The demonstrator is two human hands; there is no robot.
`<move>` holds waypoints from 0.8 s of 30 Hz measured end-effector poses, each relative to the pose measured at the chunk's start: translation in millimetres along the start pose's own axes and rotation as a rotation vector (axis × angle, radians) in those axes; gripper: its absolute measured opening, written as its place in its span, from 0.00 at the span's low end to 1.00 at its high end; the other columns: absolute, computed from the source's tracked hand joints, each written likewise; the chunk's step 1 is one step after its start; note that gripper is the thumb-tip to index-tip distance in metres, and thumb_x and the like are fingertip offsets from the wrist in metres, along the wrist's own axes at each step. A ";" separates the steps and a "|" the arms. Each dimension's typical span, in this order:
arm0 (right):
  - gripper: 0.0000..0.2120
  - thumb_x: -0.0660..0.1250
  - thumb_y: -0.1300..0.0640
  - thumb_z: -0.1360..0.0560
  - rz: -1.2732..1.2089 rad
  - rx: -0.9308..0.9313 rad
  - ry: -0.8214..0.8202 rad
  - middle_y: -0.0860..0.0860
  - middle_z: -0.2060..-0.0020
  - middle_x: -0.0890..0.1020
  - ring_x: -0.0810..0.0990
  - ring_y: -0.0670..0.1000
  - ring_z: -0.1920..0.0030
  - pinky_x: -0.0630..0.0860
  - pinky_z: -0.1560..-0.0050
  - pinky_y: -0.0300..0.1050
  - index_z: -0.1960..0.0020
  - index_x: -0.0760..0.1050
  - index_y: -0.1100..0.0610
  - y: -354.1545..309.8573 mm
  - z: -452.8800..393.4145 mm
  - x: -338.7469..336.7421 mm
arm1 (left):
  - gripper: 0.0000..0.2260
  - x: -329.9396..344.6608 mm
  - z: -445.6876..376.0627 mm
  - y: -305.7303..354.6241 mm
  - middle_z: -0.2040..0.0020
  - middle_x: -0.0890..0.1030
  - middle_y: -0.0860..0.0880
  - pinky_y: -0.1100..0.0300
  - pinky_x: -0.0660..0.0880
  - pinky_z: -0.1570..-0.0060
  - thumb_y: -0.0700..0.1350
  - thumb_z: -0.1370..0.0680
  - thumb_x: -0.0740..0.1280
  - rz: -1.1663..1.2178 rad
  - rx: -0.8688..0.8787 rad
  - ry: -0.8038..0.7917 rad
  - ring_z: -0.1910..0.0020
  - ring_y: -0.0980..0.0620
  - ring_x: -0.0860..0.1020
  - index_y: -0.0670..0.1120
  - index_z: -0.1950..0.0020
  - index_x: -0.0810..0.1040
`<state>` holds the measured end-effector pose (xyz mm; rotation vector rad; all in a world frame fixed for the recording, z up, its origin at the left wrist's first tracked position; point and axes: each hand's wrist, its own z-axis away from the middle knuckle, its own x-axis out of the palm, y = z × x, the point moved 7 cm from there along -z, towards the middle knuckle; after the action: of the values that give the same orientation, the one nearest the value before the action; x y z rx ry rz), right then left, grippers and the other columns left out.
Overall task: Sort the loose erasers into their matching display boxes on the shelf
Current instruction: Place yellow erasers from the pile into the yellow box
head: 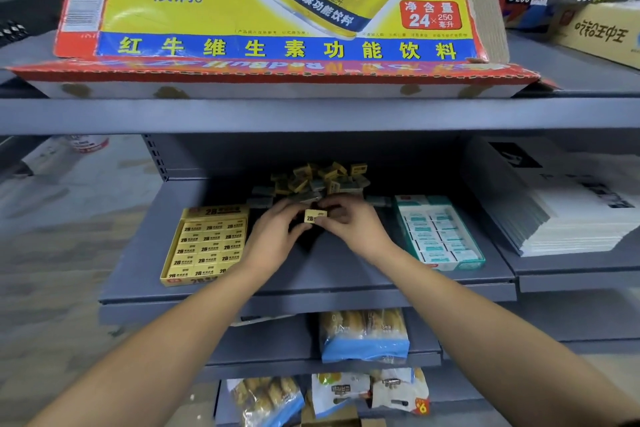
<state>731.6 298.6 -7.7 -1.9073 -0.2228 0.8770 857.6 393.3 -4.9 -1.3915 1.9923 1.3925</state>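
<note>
Grey shelf (311,274) carries the yellow box (204,243) at nine o'clock, teal box (440,236) at three, loose pile (318,180) at twelve. My left hand (273,236) and right hand (356,229) both pinch one yellow eraser (315,217) (light, firm, I'd guess); hold its short ends.

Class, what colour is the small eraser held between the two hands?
Yellow, with black "2B" print: small eraser, head view.
</note>
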 end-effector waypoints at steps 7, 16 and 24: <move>0.10 0.69 0.60 0.25 0.416 -0.513 0.013 0.53 0.46 0.82 0.79 0.53 0.44 0.75 0.42 0.46 0.44 0.79 0.59 -44.4 0.0 38.3 | 0.12 -37.7 16.4 -14.0 0.47 0.80 0.47 0.68 0.67 0.54 0.41 0.25 0.72 -0.045 -0.064 0.098 0.52 0.52 0.77 0.42 0.42 0.80; 0.08 0.70 0.60 0.25 0.228 -0.521 -0.080 0.53 0.48 0.82 0.80 0.50 0.46 0.76 0.43 0.47 0.47 0.81 0.60 -75.8 -17.2 111.6 | 0.13 -104.4 61.4 -77.1 0.43 0.78 0.46 0.57 0.71 0.47 0.40 0.23 0.68 -0.198 -0.296 0.161 0.45 0.45 0.77 0.44 0.39 0.78; 0.06 0.71 0.57 0.25 0.178 -0.566 -0.288 0.50 0.52 0.83 0.79 0.45 0.50 0.75 0.46 0.41 0.49 0.82 0.58 -100.0 -9.5 176.9 | 0.12 -148.0 106.5 -112.5 0.43 0.79 0.45 0.55 0.73 0.48 0.38 0.21 0.63 -0.257 -0.471 0.236 0.45 0.45 0.78 0.42 0.39 0.78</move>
<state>886.8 430.1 -5.7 -2.3378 -0.5256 1.3134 996.3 556.6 -6.5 -2.0175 1.5890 1.7064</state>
